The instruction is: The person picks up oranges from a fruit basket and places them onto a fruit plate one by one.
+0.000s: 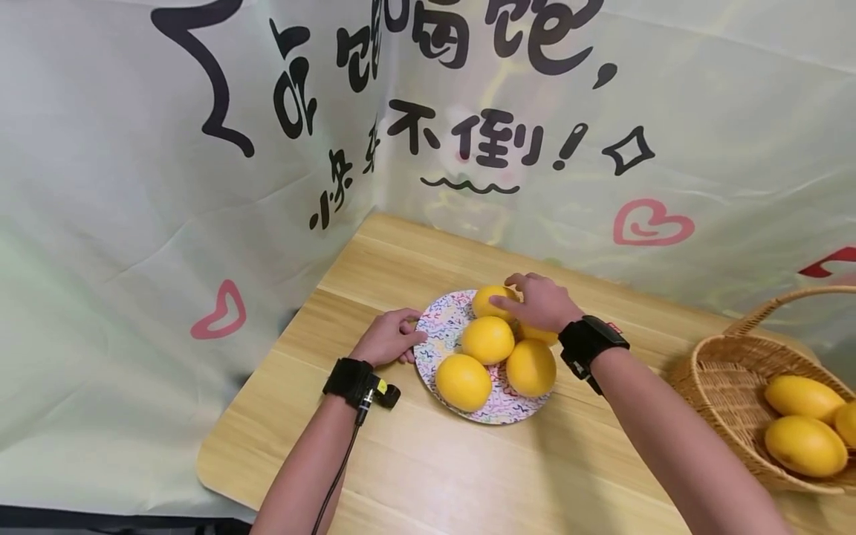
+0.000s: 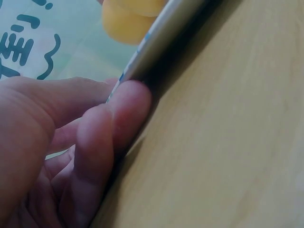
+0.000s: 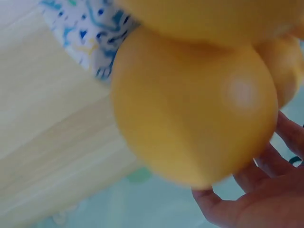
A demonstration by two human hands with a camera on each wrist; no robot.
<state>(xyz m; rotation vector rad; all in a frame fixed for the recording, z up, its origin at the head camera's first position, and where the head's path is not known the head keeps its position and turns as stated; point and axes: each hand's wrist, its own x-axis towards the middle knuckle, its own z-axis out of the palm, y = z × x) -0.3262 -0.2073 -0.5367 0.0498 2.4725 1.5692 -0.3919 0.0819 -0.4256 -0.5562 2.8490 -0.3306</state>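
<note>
Plate (image 1: 446,321) w/ five yellow mangoes sits mid-table. L hand (image 1: 390,339) pinches plate's near-left rim; R hand (image 1: 540,302) curls over far mango (image 1: 491,297). Best keep rim pinned so plate stays flat, lift fruit straight up. Basket (image 1: 722,371) right of plate.

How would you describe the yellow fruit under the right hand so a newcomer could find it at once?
Start at the wooden table and find the round patterned plate near its middle, steadied at its edge by the left hand. Of the yellow fruits on the plate, it is the back fruit nearest the banner, the only one the right hand rests on.
</note>
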